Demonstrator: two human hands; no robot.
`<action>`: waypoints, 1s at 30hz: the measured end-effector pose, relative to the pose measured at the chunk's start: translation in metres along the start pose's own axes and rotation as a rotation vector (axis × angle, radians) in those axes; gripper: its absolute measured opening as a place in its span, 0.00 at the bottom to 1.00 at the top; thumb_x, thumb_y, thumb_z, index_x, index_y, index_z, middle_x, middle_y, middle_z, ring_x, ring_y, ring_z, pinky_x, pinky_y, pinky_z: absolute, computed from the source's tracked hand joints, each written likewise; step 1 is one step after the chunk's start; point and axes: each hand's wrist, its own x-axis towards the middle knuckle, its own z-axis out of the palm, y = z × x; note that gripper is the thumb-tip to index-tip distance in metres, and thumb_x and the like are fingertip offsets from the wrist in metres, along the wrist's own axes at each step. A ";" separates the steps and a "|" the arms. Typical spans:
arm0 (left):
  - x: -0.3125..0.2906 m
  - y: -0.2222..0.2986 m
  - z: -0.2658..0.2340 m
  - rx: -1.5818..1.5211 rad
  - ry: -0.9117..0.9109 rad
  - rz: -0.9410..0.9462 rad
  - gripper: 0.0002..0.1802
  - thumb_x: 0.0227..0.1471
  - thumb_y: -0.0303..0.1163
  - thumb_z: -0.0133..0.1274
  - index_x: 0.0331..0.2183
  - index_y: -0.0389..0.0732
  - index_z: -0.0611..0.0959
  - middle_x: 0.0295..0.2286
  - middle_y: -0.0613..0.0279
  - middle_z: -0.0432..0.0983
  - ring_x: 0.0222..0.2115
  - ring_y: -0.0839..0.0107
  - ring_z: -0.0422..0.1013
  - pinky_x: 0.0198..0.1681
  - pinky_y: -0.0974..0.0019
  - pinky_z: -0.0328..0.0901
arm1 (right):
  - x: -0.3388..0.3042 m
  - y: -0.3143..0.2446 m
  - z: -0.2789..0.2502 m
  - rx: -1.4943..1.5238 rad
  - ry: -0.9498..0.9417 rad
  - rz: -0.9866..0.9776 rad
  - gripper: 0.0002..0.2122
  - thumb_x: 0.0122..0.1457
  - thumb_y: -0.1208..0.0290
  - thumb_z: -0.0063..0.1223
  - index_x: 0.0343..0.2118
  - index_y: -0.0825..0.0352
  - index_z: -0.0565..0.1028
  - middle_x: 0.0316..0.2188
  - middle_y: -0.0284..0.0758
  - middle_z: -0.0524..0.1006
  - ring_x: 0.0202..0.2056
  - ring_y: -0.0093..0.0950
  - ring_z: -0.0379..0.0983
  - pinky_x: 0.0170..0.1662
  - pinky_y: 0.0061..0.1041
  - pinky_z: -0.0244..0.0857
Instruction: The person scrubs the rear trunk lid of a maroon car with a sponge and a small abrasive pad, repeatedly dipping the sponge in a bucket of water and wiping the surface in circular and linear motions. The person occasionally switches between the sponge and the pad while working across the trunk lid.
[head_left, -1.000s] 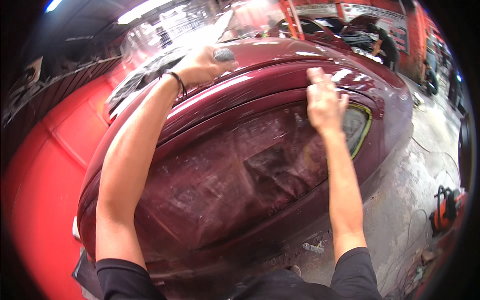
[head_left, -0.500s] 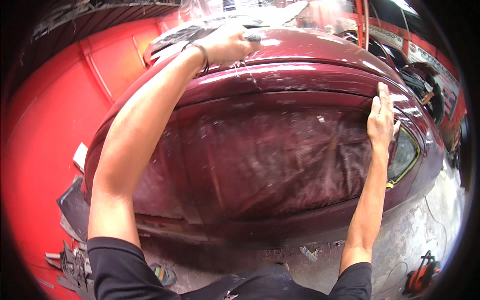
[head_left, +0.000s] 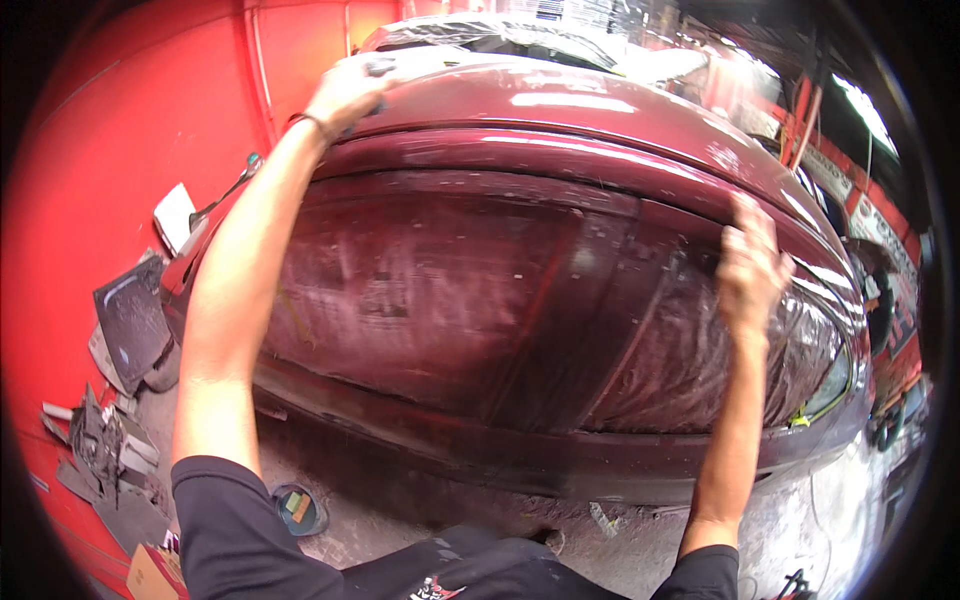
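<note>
A dark red car (head_left: 560, 148) with a glossy roof (head_left: 660, 115) fills the middle of the view. Wrinkled sheeting covers its side windows (head_left: 400, 290) and is coated in the same red. My left hand (head_left: 348, 95), a dark band at its wrist, is closed around a small dark grey pad (head_left: 380, 68) at the left end of the roof edge. The pad's underside is mostly hidden. Farther right, my right hand (head_left: 750, 270) lies over the roof edge above the rear window with fingers stretched out, blurred by motion. It holds nothing visible.
A red wall (head_left: 130, 190) runs along the left. Dark panels (head_left: 135, 320), scrap pieces (head_left: 110, 450) and a cardboard box (head_left: 155, 575) lie beside it. A small tub (head_left: 316, 515) with sponge-like blocks stands by my left sleeve. Clear plastic (head_left: 500, 35) drapes the far side.
My left hand has moved left along the roof edge with the pad. The view has shifted toward the car's left end, showing more tub and panels. My right hand has shifted left along the car too.
</note>
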 end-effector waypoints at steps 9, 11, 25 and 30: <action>-0.067 -0.212 -0.032 -0.272 0.529 -0.198 0.19 0.55 0.38 0.70 0.44 0.42 0.83 0.32 0.59 0.84 0.29 0.66 0.82 0.34 0.60 0.76 | 0.037 -0.297 -0.002 0.263 0.061 -0.460 0.20 0.70 0.60 0.48 0.61 0.56 0.77 0.63 0.32 0.79 0.66 0.35 0.70 0.70 0.57 0.50; -0.067 -0.198 0.000 -0.071 0.548 -0.172 0.17 0.54 0.35 0.69 0.45 0.45 0.83 0.35 0.53 0.86 0.35 0.56 0.84 0.41 0.53 0.76 | 0.044 -0.328 0.003 0.250 -0.019 -0.548 0.22 0.70 0.58 0.49 0.65 0.53 0.74 0.66 0.31 0.76 0.69 0.33 0.68 0.73 0.58 0.45; -0.129 -0.300 -0.066 0.152 0.609 -0.256 0.12 0.55 0.35 0.67 0.41 0.45 0.86 0.34 0.54 0.86 0.39 0.58 0.83 0.44 0.55 0.75 | 0.033 -0.394 0.004 0.337 0.022 -0.530 0.24 0.69 0.59 0.49 0.66 0.58 0.74 0.67 0.31 0.74 0.70 0.33 0.65 0.73 0.53 0.44; -0.125 -0.334 -0.098 -0.023 0.434 -0.243 0.10 0.58 0.33 0.67 0.42 0.44 0.87 0.34 0.60 0.87 0.37 0.70 0.83 0.44 0.63 0.76 | 0.037 -0.362 -0.012 0.329 -0.030 -0.573 0.24 0.69 0.62 0.49 0.68 0.52 0.72 0.68 0.27 0.74 0.70 0.28 0.65 0.73 0.52 0.42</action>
